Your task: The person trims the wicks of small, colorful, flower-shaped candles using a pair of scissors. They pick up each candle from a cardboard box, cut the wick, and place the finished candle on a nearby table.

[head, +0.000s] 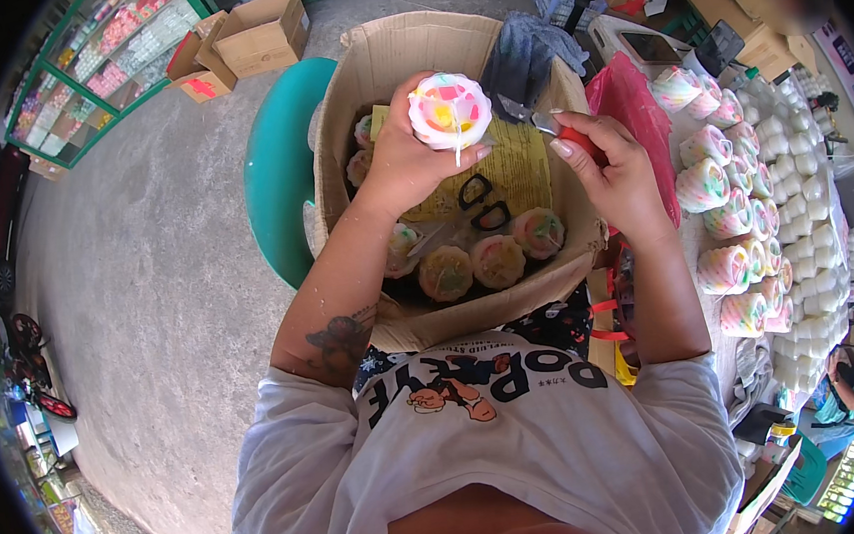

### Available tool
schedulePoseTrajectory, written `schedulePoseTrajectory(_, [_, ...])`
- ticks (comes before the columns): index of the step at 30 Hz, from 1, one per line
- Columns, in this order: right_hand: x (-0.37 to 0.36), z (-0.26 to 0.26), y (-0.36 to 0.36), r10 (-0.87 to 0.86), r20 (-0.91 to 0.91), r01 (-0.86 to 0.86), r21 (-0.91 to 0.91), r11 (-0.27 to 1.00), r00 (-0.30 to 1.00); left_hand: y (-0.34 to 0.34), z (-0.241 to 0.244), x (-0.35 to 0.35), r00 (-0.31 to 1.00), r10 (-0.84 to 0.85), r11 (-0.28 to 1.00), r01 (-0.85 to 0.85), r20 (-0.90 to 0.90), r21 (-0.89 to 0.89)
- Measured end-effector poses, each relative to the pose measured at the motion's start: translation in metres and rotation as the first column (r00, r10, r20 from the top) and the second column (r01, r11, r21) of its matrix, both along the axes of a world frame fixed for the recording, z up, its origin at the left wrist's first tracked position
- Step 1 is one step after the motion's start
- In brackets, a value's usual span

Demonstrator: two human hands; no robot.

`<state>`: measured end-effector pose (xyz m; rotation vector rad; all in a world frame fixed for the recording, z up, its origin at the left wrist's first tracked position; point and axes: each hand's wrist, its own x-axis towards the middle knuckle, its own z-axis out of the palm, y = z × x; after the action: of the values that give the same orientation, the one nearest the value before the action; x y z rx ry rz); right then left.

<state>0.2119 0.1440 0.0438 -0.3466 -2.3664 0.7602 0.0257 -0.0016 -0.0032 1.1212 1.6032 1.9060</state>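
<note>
In my left hand (418,151) is a white scalloped candle (450,111) with pink, yellow and green patches, its wick hanging over the near rim. My right hand (609,166) grips the red handle of a knife (545,124); the metal blade points left towards the candle, apart from it. Both hands are over a large open cardboard box (432,332). Inside it lie a yellow printed sheet (524,161), a pair of black-framed eyeglasses (484,202) and several similar candles (498,261). A grey-blue cloth (530,52) drapes over the box's far right corner.
A teal plastic chair (277,173) stands left of the box. On the right, a table holds rows of multicoloured candles (705,185) and white ones (801,237), beside a pink plastic bag (631,130). Another person (850,392) is at the far lower right. Cardboard boxes (263,35) stand beyond.
</note>
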Motion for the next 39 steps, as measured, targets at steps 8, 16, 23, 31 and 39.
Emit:
schedulePoseTrajectory(8, [-0.006,0.004,0.0,0.068,-0.009,-0.063,0.27,0.961,0.998,-0.004,0.004,0.0,0.99,-0.126,0.992,0.126,0.064,-0.005])
schedulePoseTrajectory(16, [-0.015,0.021,0.02,0.127,0.043,-0.133,0.416,0.9,0.991,-0.008,0.007,-0.003,0.97,-0.195,0.979,0.202,0.146,-0.032])
schedulePoseTrajectory(23, [-0.015,0.036,0.03,0.191,0.115,-0.221,0.408,0.886,0.975,-0.013,0.016,0.001,0.963,-0.235,0.961,0.25,0.13,-0.115])
schedulePoseTrajectory(31, [-0.019,0.042,0.036,0.234,0.188,-0.293,0.413,0.862,0.954,-0.011,0.013,0.005,0.927,-0.359,0.919,0.372,0.111,-0.134])
schedulePoseTrajectory(39, [-0.029,0.042,0.039,0.272,0.163,-0.316,0.418,0.852,0.949,-0.013,0.014,0.003,0.893,-0.406,0.895,0.431,0.194,-0.112])
